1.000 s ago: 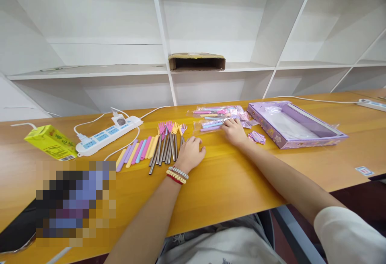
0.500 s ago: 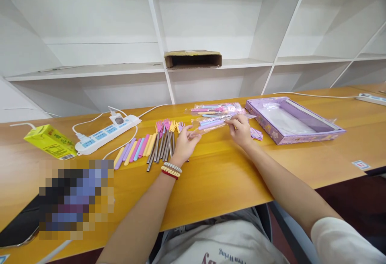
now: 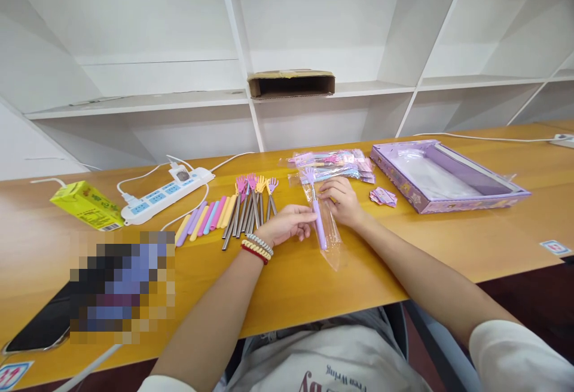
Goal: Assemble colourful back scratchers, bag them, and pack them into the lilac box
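Note:
A purple back scratcher (image 3: 319, 224) in a clear plastic bag (image 3: 332, 245) stands nearly upright in view, its claw end away from me. My left hand (image 3: 289, 223) pinches its handle through the bag from the left. On the other side, my right hand (image 3: 344, 202) has its fingers curled at the bag's edge. Bare back scratchers (image 3: 248, 204) with metal rods and pink, yellow and purple claws lie left of my hands. Beside them is a row of coloured handle sleeves (image 3: 207, 217). Behind my hands lies a pile of bagged back scratchers (image 3: 336, 162).
Small printed cards (image 3: 383, 196) lie right of my right hand, near a purple open box (image 3: 452, 204). Leftward are a power strip (image 3: 168, 198) with cables, a yellow carton (image 3: 87, 205) and a dark phone (image 3: 40, 320). A cardboard box (image 3: 291, 84) sits on the shelf.
The bagged back scratcher has turned from lying crosswise to pointing away from me, and has come nearer. My left hand moved right and my right hand slightly left and lower.

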`<act>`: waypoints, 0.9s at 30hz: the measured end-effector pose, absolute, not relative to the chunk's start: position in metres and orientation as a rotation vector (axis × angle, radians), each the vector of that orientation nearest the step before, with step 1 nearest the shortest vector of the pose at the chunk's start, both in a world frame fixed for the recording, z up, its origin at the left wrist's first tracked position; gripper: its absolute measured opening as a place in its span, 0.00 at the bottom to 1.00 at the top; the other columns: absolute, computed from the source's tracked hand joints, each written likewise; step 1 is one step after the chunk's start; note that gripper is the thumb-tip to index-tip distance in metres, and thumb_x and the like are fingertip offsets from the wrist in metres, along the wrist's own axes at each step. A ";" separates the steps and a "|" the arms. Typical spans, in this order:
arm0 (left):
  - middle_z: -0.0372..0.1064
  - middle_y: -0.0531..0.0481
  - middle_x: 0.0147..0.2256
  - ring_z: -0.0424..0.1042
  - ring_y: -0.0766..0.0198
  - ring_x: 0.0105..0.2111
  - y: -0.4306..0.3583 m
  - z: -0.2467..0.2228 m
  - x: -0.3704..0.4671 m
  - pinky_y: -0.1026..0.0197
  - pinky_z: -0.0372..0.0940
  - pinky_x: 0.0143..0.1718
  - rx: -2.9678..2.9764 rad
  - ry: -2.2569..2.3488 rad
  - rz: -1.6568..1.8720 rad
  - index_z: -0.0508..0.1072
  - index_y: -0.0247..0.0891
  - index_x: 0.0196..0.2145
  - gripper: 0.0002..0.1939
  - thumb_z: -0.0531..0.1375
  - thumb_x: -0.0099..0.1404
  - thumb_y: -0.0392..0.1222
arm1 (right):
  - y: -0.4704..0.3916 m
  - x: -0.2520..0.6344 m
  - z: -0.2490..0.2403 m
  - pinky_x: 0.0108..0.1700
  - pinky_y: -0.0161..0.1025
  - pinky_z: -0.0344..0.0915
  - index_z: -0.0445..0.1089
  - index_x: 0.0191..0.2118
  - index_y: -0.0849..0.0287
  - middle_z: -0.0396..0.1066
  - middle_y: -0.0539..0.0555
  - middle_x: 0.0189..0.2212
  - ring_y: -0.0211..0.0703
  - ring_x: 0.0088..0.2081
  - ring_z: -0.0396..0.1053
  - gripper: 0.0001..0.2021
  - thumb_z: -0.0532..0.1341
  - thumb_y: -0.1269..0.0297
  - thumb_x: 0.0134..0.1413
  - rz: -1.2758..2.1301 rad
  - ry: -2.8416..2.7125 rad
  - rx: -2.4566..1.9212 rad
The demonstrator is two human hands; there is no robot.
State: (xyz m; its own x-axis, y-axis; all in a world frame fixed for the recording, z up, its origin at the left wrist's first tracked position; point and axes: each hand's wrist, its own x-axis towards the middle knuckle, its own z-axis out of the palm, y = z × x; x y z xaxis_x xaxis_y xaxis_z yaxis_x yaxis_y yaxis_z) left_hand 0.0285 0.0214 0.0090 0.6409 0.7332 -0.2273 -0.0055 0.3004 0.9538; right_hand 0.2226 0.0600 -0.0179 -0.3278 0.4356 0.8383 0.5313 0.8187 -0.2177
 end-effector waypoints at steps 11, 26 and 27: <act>0.68 0.50 0.23 0.68 0.69 0.23 0.030 -0.004 0.037 0.67 0.63 0.23 1.161 0.896 1.035 0.67 0.32 0.29 0.14 0.64 0.51 0.45 | 0.051 0.217 -0.011 0.46 0.45 0.63 0.65 0.42 0.58 0.67 0.57 0.40 0.45 0.44 0.64 0.11 0.54 0.71 0.52 0.075 -1.853 -0.854; 0.71 0.48 0.27 0.72 0.63 0.27 0.043 -0.009 0.031 0.59 0.68 0.31 1.076 1.074 1.475 0.69 0.32 0.31 0.17 0.65 0.49 0.47 | 0.051 0.218 -0.016 0.46 0.44 0.64 0.71 0.31 0.58 0.65 0.56 0.39 0.44 0.44 0.64 0.04 0.59 0.68 0.49 0.180 -2.007 -0.787; 0.71 0.48 0.27 0.72 0.63 0.27 0.043 -0.009 0.031 0.59 0.69 0.31 1.080 1.066 1.468 0.69 0.32 0.31 0.17 0.65 0.49 0.47 | 0.052 0.218 -0.017 0.47 0.45 0.63 0.71 0.31 0.57 0.65 0.56 0.40 0.44 0.44 0.64 0.04 0.59 0.68 0.49 0.167 -2.017 -0.789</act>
State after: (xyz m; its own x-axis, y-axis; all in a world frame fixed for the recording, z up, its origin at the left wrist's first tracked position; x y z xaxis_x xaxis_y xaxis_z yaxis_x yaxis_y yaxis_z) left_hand 0.0310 0.0430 -0.0094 -0.1186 0.9873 0.1061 -0.2046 -0.1289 0.9703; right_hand 0.2179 0.0517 -0.0172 -0.3592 0.5916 0.7218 0.4647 0.7841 -0.4114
